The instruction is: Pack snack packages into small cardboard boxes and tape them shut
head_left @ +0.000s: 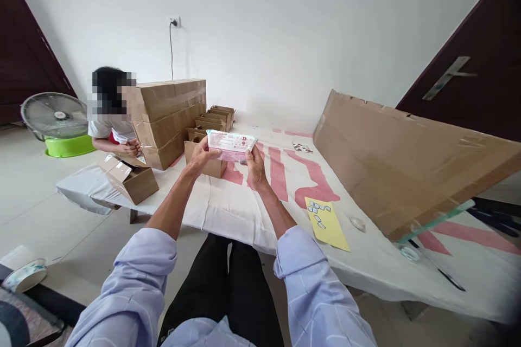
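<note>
Both hands (203, 156) (254, 167) outstretched, grip on packet (231, 144) ends

Print on the plastic packet (232, 145) at centre frame is too small to read. Its lower edge sits behind the left hand (202, 156) and right hand (255, 165). The left hand also covers half of the open carton (211, 167) behind. Marks on the yellow sheet (326, 223) are too small to tell. At right, the cardboard sheet (407, 168) runs off the frame. Lower left, a bowl (24, 275) is clipped.
</note>
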`<control>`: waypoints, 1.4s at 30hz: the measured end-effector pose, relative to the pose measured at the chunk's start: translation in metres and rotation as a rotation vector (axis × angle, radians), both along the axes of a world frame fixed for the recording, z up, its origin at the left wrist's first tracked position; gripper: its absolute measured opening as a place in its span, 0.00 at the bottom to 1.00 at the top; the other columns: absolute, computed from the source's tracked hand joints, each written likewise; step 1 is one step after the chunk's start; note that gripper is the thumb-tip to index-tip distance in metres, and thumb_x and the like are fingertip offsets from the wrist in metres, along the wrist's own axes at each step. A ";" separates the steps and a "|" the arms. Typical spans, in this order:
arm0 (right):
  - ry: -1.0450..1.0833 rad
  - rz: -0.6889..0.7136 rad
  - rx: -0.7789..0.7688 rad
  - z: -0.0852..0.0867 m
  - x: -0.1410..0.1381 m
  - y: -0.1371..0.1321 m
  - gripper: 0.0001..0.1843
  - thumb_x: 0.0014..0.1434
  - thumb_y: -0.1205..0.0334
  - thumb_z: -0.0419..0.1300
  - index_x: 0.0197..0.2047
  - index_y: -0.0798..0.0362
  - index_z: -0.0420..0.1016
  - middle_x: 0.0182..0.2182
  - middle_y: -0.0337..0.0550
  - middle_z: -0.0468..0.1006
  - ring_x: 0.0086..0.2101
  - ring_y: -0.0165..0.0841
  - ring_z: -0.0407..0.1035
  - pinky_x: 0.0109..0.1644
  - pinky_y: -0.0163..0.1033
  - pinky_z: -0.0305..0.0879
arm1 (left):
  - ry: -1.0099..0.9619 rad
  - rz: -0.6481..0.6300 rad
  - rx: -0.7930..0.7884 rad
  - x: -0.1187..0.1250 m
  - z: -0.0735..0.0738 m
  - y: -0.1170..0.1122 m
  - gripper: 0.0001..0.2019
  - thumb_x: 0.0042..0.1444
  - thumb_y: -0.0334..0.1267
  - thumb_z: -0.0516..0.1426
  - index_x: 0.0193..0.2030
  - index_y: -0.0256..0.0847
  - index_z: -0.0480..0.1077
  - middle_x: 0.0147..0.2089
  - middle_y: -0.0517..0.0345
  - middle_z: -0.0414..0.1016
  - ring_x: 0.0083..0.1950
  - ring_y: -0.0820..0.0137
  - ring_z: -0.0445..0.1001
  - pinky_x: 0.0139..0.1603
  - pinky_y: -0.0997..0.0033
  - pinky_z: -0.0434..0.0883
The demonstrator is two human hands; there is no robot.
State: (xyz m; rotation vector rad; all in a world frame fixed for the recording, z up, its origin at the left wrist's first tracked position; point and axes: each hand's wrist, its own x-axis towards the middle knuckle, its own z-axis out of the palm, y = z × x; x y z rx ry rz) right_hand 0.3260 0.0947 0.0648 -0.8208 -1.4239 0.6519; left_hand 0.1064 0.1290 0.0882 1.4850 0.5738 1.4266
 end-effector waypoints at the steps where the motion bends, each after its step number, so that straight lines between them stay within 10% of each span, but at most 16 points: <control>1: -0.010 0.002 0.029 0.007 -0.001 -0.001 0.38 0.73 0.29 0.56 0.74 0.44 0.72 0.68 0.48 0.79 0.64 0.49 0.73 0.69 0.59 0.75 | -0.003 0.006 0.011 -0.002 0.005 0.001 0.36 0.47 0.43 0.75 0.65 0.39 0.78 0.61 0.45 0.85 0.61 0.48 0.82 0.61 0.54 0.77; 11: -0.053 -0.001 0.153 0.023 -0.008 -0.017 0.36 0.75 0.32 0.55 0.76 0.43 0.69 0.69 0.49 0.77 0.68 0.49 0.70 0.74 0.59 0.69 | -0.001 0.061 0.077 -0.007 0.019 -0.015 0.33 0.52 0.50 0.76 0.61 0.37 0.78 0.58 0.44 0.86 0.59 0.48 0.83 0.60 0.53 0.77; 23: -0.068 0.186 -0.356 -0.141 -0.018 -0.055 0.53 0.51 0.54 0.77 0.77 0.47 0.63 0.69 0.56 0.75 0.63 0.51 0.75 0.67 0.58 0.76 | 0.370 0.071 -0.115 -0.064 -0.122 -0.044 0.35 0.35 0.39 0.78 0.52 0.40 0.74 0.43 0.56 0.80 0.44 0.60 0.78 0.43 0.66 0.74; 27: -0.242 0.124 -0.187 -0.151 -0.037 -0.029 0.44 0.56 0.61 0.74 0.73 0.47 0.65 0.66 0.54 0.76 0.63 0.47 0.75 0.68 0.55 0.76 | 0.468 0.171 -0.057 -0.083 -0.129 -0.035 0.33 0.39 0.34 0.72 0.55 0.42 0.72 0.47 0.56 0.79 0.49 0.58 0.78 0.51 0.61 0.77; 32: -0.636 -0.066 0.220 -0.142 -0.068 0.014 0.32 0.65 0.72 0.63 0.71 0.50 0.71 0.72 0.58 0.70 0.73 0.48 0.64 0.78 0.57 0.64 | 0.928 0.589 0.156 -0.100 -0.132 -0.025 0.32 0.49 0.26 0.59 0.63 0.44 0.69 0.70 0.41 0.73 0.72 0.47 0.73 0.71 0.43 0.72; 38: -0.929 0.007 0.243 -0.172 -0.066 0.006 0.44 0.56 0.80 0.59 0.74 0.48 0.72 0.78 0.55 0.64 0.79 0.50 0.54 0.80 0.62 0.60 | 1.260 0.501 0.137 -0.109 -0.154 -0.045 0.30 0.52 0.31 0.64 0.63 0.46 0.68 0.78 0.38 0.66 0.77 0.44 0.68 0.67 0.40 0.77; 42: -0.895 0.023 0.190 -0.178 -0.054 -0.010 0.44 0.57 0.75 0.61 0.77 0.51 0.68 0.80 0.58 0.60 0.79 0.52 0.53 0.81 0.64 0.58 | 1.357 0.499 0.217 -0.087 -0.144 -0.042 0.41 0.55 0.37 0.69 0.75 0.47 0.63 0.83 0.37 0.59 0.82 0.40 0.60 0.69 0.37 0.73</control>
